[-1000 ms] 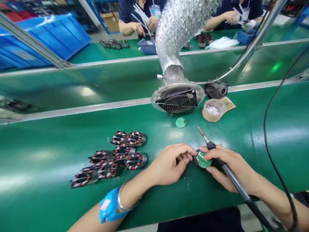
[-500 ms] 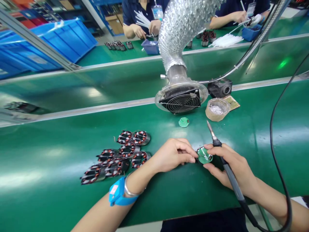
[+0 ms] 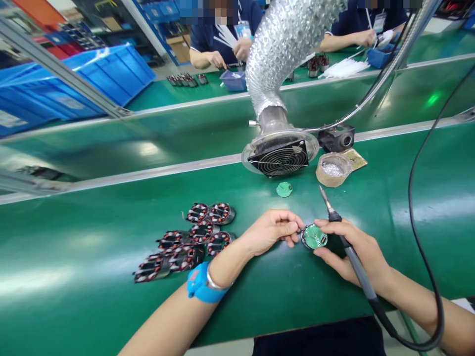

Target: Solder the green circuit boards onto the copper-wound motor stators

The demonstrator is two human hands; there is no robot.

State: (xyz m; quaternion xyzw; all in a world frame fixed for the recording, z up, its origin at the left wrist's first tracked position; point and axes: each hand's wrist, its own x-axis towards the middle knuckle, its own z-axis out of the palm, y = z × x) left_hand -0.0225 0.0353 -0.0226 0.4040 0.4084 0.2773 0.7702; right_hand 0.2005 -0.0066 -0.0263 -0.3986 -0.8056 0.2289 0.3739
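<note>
A small round green circuit board on a wound stator [image 3: 313, 236] sits between my two hands on the green bench. My left hand [image 3: 272, 230], with a blue wrist strap, is closed in a pinch at the board's left edge. My right hand [image 3: 351, 249] grips a black soldering iron [image 3: 343, 242] whose tip points up and away from the board, while its thumb and fingers also touch the board's right side. Several wound stators [image 3: 189, 240] lie in a cluster to the left of my left hand.
A fume fan [image 3: 279, 157] on a silver duct stands behind the board, with a loose green board [image 3: 284, 189], a solder-filled tape roll [image 3: 332, 169] and a black cable [image 3: 419, 188] nearby. Blue crates [image 3: 92, 74] sit at back left. Other people work at the far bench.
Both hands and the board have stayed together, with the board's face turned more toward me. The view has shifted slightly, so everything sits a little further right and up.
</note>
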